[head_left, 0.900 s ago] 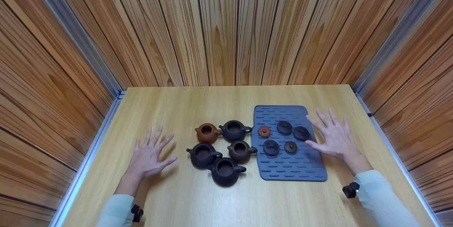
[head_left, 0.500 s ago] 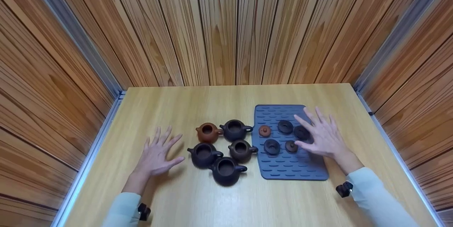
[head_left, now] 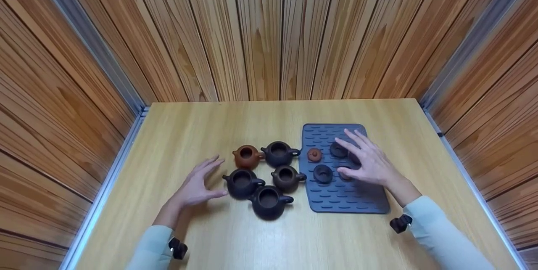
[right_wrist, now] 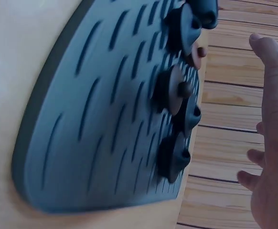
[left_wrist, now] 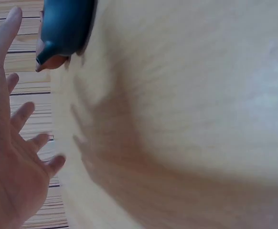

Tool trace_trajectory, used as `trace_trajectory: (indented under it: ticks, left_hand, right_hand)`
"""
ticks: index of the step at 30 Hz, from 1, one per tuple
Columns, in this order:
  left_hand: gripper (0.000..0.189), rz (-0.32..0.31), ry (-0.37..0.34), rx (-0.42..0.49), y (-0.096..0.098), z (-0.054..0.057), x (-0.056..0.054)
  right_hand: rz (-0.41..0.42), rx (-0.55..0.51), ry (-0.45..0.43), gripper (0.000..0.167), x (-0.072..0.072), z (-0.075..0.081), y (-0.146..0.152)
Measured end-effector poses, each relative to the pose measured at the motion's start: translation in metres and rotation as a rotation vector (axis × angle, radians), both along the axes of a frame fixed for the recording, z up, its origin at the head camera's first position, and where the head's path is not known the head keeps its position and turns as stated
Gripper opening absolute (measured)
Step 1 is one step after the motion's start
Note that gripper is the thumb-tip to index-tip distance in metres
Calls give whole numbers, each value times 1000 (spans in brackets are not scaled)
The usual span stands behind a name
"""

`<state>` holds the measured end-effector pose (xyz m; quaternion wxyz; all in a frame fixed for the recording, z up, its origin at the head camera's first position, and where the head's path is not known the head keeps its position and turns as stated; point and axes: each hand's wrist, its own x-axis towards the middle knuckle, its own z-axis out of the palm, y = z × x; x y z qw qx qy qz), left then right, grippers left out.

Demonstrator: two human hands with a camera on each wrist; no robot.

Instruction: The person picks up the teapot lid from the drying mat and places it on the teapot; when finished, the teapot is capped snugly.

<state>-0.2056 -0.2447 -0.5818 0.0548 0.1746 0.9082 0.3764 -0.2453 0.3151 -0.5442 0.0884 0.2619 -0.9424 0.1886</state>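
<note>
My left hand [head_left: 197,183] reaches in from the left with fingers spread, holding nothing. Its fingertips come close to the black teapot [head_left: 241,183] whose spout points left; that teapot also shows in the left wrist view. Over the grey mat [head_left: 344,205] hovers my right hand [head_left: 367,162], fingers extended and thumb apart, grasping nothing. Beneath it, partly covered, are a brown lid [head_left: 345,174] and a black lid. Left of its fingers lie a black lid [head_left: 323,174], another dark lid [head_left: 337,149] and a reddish lid [head_left: 314,154].
Several lidless teapots cluster mid-table: a reddish-brown one [head_left: 246,157], a black one [head_left: 279,154], a dark brown one [head_left: 286,178] and a black one [head_left: 269,203] in front. Wood-panelled walls [head_left: 265,34] enclose the table [head_left: 235,240] at the back and sides.
My right hand has moved left from the mat's right edge to over the lids. My left hand has moved right, toward the teapots, and turned more sideways. Teapots and lids stay put.
</note>
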Motion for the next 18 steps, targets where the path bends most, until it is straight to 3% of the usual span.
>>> trace_trajectory:
  ticks: [4,11,18]
  left_hand:
    - [97,-28,-27,123,5,-1,-2]
    - [89,-61,-51,236,12,-4,-1]
    - [77,-59,-100,297,20,-7,-3]
  right_hand:
    - [39,-122,-93,84,0,3,-7]
    - [99,-234,-224,80,-1,5,-17]
    - [156,-281,-263,70,-2,-1,-23]
